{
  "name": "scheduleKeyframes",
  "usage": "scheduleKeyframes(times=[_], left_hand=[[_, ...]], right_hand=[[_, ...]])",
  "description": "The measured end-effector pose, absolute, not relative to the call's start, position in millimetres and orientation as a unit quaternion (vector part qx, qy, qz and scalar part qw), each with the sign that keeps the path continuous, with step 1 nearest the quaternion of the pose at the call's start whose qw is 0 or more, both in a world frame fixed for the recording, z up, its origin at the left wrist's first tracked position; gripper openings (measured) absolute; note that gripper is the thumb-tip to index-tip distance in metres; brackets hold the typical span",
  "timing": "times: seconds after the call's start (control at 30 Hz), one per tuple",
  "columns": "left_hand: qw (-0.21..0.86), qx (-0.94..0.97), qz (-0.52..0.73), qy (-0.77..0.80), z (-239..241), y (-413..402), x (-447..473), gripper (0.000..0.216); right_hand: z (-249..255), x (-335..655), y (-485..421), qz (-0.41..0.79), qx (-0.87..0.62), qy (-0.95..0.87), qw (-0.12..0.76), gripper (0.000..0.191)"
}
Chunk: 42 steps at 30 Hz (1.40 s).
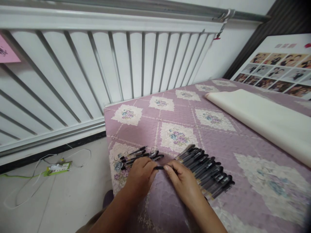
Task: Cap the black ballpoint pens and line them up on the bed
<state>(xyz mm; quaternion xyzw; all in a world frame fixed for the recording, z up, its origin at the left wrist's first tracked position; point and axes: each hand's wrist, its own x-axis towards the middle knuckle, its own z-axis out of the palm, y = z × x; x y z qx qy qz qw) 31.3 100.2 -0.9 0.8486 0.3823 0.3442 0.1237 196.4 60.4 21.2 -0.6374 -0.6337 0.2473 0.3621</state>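
A black pen (pixel 159 167) spans the gap between my two hands above the floral bedspread; only a short dark length of it shows. My left hand (pixel 139 174) pinches one end, its fingers curled over. At the other end, my right hand (pixel 181 178) grips it between thumb and fingers. Just beyond my left hand lie several loose black pens (pixel 133 156), partly covered by that hand. To the right of my right hand, a row of capped pens (pixel 206 166) lies side by side, caps pointing away to the right.
The purple flowered bedspread (pixel 179 110) ends at a left edge above the floor. A white radiator (pixel 136 64) stands behind it. A folded cream sheet (pixel 264 116) and a photo board (pixel 279 69) are at right. A power strip (pixel 58 168) with cables lies on the floor.
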Motion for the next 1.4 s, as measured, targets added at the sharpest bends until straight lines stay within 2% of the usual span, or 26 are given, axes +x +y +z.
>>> scheduleKeyframes(times=[0.33, 0.53, 0.67, 1.13, 1.27, 1.4], left_hand=[[0.129, 0.847, 0.343, 0.385, -1, 102, 30, 0.011], [0.097, 0.856, 0.312, 0.401, -1, 102, 29, 0.020], [0.091, 0.858, 0.289, 0.414, 1, 104, 30, 0.018], [0.079, 0.831, 0.380, 0.398, -1, 102, 29, 0.010], [0.113, 0.807, 0.409, 0.410, 1, 107, 24, 0.009], [0.162, 0.770, 0.436, 0.436, 7, 117, 14, 0.009]], right_hand=[[23, 197, 61, 0.356, -0.593, -0.577, 0.434, 0.016], [23, 201, 63, 0.345, -0.611, -0.537, 0.468, 0.016], [22, 204, 64, 0.334, -0.615, -0.522, 0.487, 0.018], [19, 201, 61, 0.327, -0.617, -0.520, 0.491, 0.020], [16, 201, 60, 0.341, -0.618, -0.503, 0.498, 0.028], [14, 200, 62, 0.297, -0.619, -0.552, 0.473, 0.023]])
